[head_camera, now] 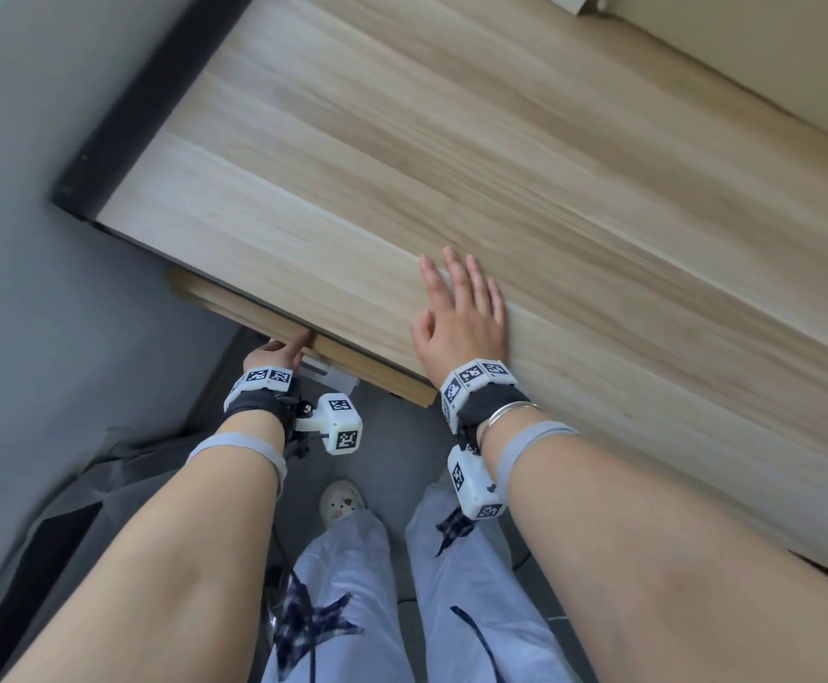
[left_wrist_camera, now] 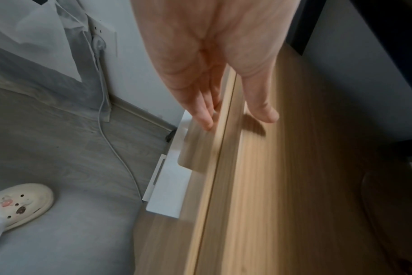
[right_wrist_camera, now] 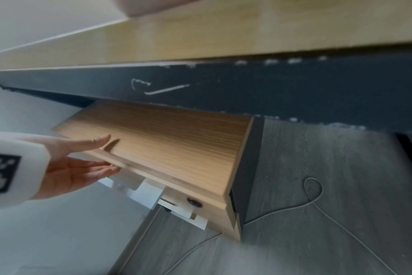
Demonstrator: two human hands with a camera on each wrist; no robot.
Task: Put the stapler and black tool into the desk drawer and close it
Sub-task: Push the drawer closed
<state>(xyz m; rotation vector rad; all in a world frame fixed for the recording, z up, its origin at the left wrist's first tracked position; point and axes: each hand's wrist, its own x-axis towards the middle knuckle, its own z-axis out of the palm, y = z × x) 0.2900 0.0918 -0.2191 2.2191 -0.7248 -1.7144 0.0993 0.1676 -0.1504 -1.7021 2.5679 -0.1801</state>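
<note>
Fingers could be pinched between the drawer front and the dark rail above it if the push is finished with the left hand placed as it is, thumb on the face and fingers straight along the lower edge. The drawer is seen nearly shut under the tabletop. The right hand is laid flat, fingers spread, on the tabletop just above it. Stapler and black tool cannot be seen; they are judged to be inside.

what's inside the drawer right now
Cannot be seen: the drawer sits almost fully under the desktop, its inside covered. Stapler and black tool are out of view. The left hand touches its front with straight fingers.
</note>
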